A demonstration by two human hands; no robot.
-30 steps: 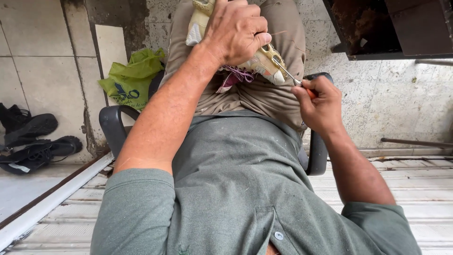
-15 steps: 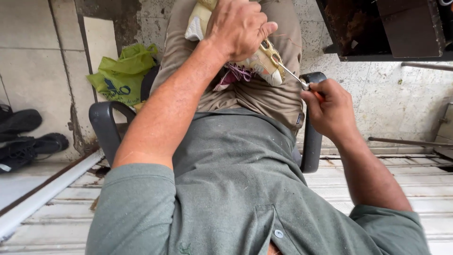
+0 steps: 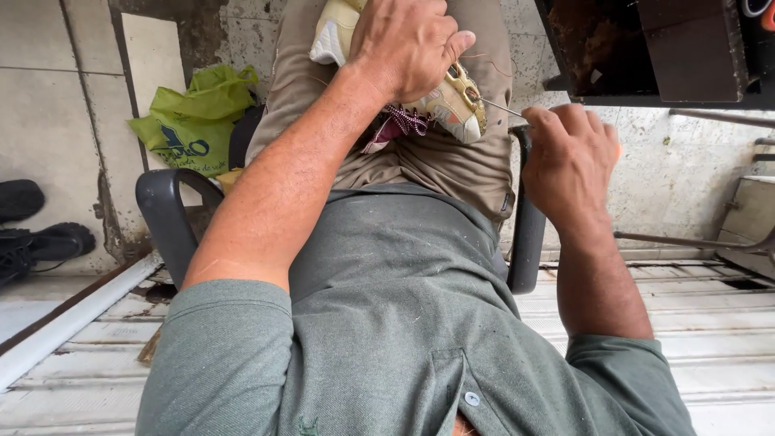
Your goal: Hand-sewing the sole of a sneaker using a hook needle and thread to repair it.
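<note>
Tiled walls surround a seated person whose left hand (image 3: pixel 408 44) clamps a cream fabric sneaker (image 3: pixel 452 101) while the right hand (image 3: pixel 569 157) pinches a thin metal needle (image 3: pixel 502 106) entering its side, stitching apparently unfinished.

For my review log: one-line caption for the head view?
Seated person's left hand grips a cream shoe on the lap; right hand holds a thin metal needle at it.

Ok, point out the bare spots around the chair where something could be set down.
Bare tiled floor lies between the green bag and the black shoes. The lap is crowded: left hand holds the shoe, right hand the metal tool.
</note>
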